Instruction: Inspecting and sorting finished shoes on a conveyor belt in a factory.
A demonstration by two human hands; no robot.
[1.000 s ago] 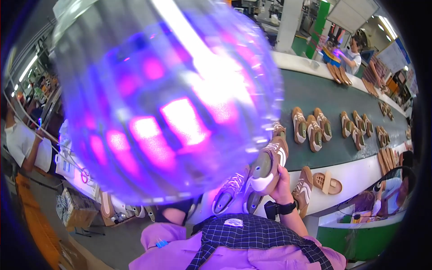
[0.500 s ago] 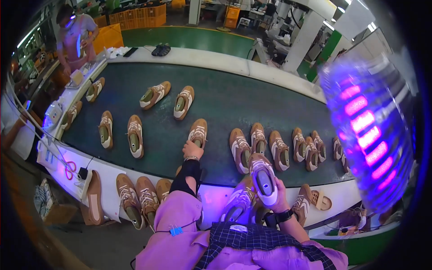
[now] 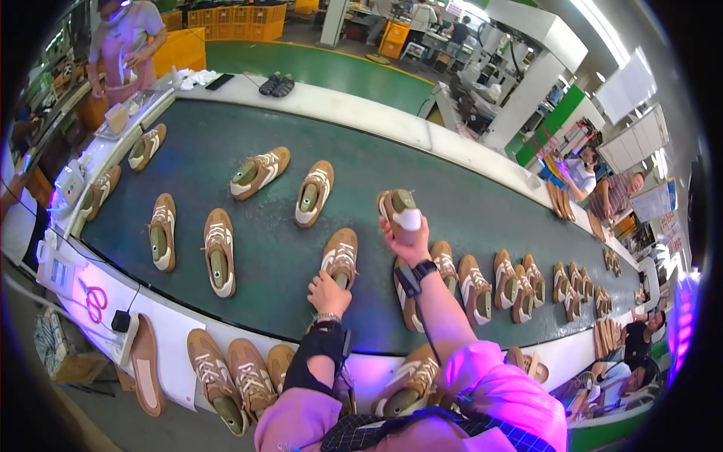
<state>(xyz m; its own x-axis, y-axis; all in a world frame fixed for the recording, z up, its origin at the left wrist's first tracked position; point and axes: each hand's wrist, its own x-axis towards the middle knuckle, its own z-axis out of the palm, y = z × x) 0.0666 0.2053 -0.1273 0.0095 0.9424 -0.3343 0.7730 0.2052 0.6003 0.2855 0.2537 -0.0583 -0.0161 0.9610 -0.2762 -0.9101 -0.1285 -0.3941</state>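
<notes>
On the dark green conveyor surface (image 3: 301, 256), my right hand (image 3: 403, 242) has its grip clamped on a tan sneaker (image 3: 400, 212) lifted clear of the belt, while my left hand (image 3: 329, 292) closes on the heel of another tan sneaker (image 3: 340, 256) lying near the surface's near edge. Placing looks in hand; next calls for a free gap.

1. Your left hand (image 3: 329, 292) has bare green belt (image 3: 263, 260) on its left – room to pass.
2. Your right hand (image 3: 397, 239) has open belt ahead.
3. A row of shoes (image 3: 497, 279) crowds the right – no room there.
</notes>
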